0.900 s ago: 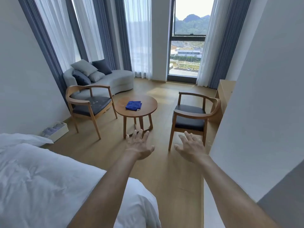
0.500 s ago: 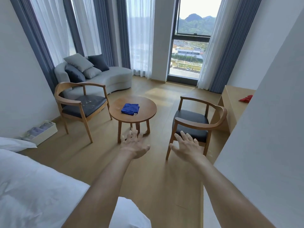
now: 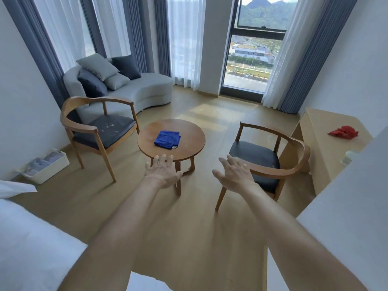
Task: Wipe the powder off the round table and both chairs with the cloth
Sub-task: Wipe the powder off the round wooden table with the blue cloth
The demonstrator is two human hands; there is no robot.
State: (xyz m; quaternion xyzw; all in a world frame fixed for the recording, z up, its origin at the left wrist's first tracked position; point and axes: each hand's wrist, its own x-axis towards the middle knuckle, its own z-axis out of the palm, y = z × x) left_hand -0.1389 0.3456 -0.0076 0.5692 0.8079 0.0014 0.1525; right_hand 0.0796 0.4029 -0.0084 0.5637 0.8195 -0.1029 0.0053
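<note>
- Both arms are seen stretched forward above the wooden floor (image 3: 189, 238); the left hand (image 3: 162, 172) and the right hand (image 3: 235, 175) are held palm down, each grip apart with fingers spread and nothing held.
- Just beyond the left hand's fingertips, the round worktop (image 3: 189, 148) is shown, with the folded blue cloth (image 3: 167, 139) lying flat near its middle, untouched by either hand.
- Faint pale marks can be made out on the worktop beside the cloth.
- To the left of the hands, well apart from them, the left chair (image 3: 100, 131) is pictured; white powder specks are scattered over its dark seat.
- Close beyond the right hand, the right chair (image 3: 270, 156) is placed with its curved wooden back toward the desk (image 3: 327, 148), on which a red rag (image 3: 343, 132) is lying.
- Farther off, a grey sofa (image 3: 134, 91) with cushions is set before curtained windows.
- A white bed (image 3: 31, 248) is seen at the near left, and a white basket (image 3: 45, 165) by the wall.
</note>
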